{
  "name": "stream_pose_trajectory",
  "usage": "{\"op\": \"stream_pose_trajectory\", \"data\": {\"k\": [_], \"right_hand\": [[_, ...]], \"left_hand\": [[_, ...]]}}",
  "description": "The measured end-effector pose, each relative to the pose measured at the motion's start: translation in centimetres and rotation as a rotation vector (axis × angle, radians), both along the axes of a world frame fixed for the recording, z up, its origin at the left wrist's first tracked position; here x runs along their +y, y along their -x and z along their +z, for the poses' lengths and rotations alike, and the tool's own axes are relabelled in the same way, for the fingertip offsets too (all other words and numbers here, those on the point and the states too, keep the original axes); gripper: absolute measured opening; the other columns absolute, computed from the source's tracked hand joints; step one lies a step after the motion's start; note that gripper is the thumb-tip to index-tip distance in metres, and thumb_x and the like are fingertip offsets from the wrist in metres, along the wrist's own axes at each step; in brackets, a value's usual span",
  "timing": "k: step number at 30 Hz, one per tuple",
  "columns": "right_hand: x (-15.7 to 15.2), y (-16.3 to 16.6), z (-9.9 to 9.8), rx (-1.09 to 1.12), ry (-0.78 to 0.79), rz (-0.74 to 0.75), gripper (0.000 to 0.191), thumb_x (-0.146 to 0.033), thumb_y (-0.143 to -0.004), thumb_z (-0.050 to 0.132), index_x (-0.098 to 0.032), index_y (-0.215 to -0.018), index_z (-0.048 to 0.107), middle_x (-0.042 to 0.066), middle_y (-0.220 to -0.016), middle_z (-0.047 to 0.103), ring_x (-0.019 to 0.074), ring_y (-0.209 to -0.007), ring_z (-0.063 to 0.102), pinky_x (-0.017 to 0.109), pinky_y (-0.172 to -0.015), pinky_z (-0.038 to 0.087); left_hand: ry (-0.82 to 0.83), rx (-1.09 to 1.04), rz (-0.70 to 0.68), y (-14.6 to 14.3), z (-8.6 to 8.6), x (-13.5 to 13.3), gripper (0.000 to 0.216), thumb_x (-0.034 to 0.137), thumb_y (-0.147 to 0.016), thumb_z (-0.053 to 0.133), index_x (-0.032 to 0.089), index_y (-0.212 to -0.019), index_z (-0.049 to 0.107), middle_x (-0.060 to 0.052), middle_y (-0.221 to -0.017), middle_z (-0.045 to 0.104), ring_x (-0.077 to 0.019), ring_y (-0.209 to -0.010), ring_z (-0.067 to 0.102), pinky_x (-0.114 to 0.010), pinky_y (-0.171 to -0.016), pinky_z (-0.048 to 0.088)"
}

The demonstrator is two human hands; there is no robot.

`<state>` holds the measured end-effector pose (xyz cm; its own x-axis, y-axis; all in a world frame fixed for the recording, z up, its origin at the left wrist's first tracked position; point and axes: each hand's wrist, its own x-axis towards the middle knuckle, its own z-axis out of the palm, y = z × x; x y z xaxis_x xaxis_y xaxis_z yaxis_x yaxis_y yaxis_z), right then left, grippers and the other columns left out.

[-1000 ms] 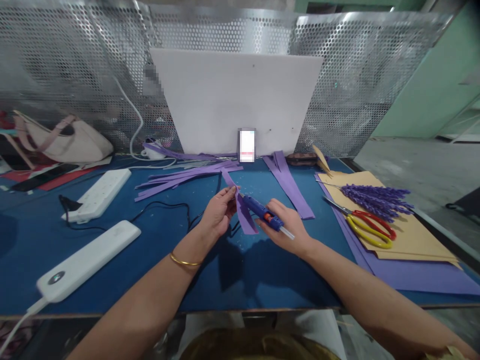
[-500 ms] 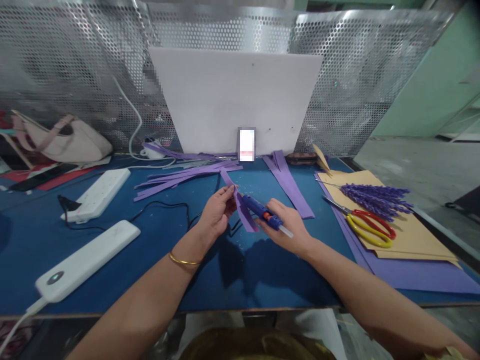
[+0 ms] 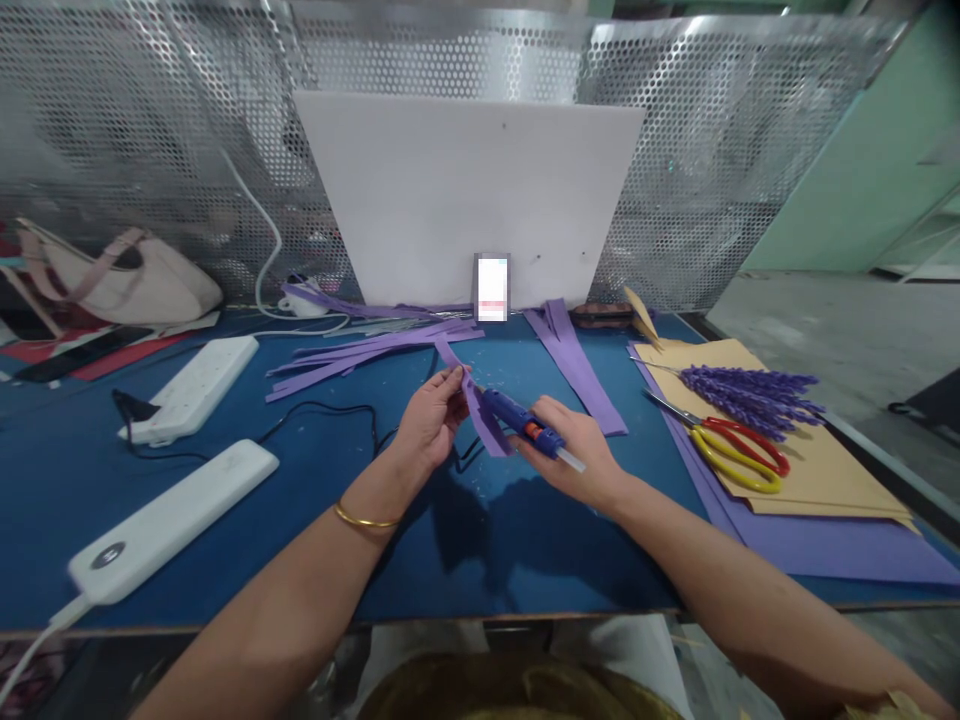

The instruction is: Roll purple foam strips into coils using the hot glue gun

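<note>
Barely shifted, both hands sit slightly higher at frame centre. Left hand [image 3: 431, 420] pinches a strip [image 3: 480, 425] above the table [image 3: 300, 520], seemingly presenting its face to the glue gun [image 3: 521, 420] gripped by the right hand [image 3: 577, 455]. Scissors [image 3: 739, 455] lie aside, right.

Barely any movement here, just a small creep toward the phone

Both hands have drifted a touch closer to the phone [image 3: 492, 288] propped at the back, and a hair to its left. The left hand [image 3: 431, 415] has nudged up, so its fingertips pinching the purple foam strip [image 3: 480, 420] sit nearer the phone than a second ago. The right hand [image 3: 577, 455] came along with it, so the hot glue gun [image 3: 517, 415] and the clear stick at its tail have slid the same way. The strip's loose lower end has lifted a bit too, ending up nearer the phone than before.
</note>
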<state>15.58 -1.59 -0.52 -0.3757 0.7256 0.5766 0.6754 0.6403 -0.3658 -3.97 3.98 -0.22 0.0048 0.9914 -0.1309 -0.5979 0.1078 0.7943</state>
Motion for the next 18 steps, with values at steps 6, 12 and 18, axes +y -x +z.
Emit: {"op": "stream_pose_trajectory", "data": {"k": [6,12,18], "right_hand": [[-0.08,-0.07,0.11,0.000,0.006,0.015,0.021,-0.037,-0.092,0.055,-0.024,-0.080,0.043,0.000,-0.077,0.052,0.0149,-0.063,0.050,0.026,-0.054,0.029],[-0.08,-0.10,0.25,-0.004,0.019,0.007,0.021,-0.037,-0.091,0.055,-0.024,-0.080,0.043,0.000,-0.077,0.052,0.0149,-0.064,0.050,0.026,-0.054,0.029],[-0.24,-0.12,0.43,-0.003,0.015,0.013,0.025,-0.040,-0.093,0.054,-0.024,-0.079,0.042,0.000,-0.075,0.051,0.0143,-0.062,0.048,0.026,-0.054,0.029]], "left_hand": [[0.003,-0.016,0.021,-0.01,0.35,-0.11,0.025,0.024,-0.068,0.087,0.014,-0.081,0.069,0.005,-0.063,0.063,-0.0066,-0.053,0.058,-0.017,-0.052,0.048],[0.012,-0.022,0.049,0.05,0.57,0.04,0.016,0.019,-0.075,0.082,0.014,-0.082,0.069,0.003,-0.064,0.064,-0.0070,-0.053,0.059,-0.017,-0.052,0.049],[-0.007,-0.026,0.081,0.28,0.61,0.28,0.014,0.018,-0.075,0.081,0.014,-0.083,0.070,0.004,-0.065,0.065,-0.0072,-0.053,0.060,-0.018,-0.052,0.048]]}}
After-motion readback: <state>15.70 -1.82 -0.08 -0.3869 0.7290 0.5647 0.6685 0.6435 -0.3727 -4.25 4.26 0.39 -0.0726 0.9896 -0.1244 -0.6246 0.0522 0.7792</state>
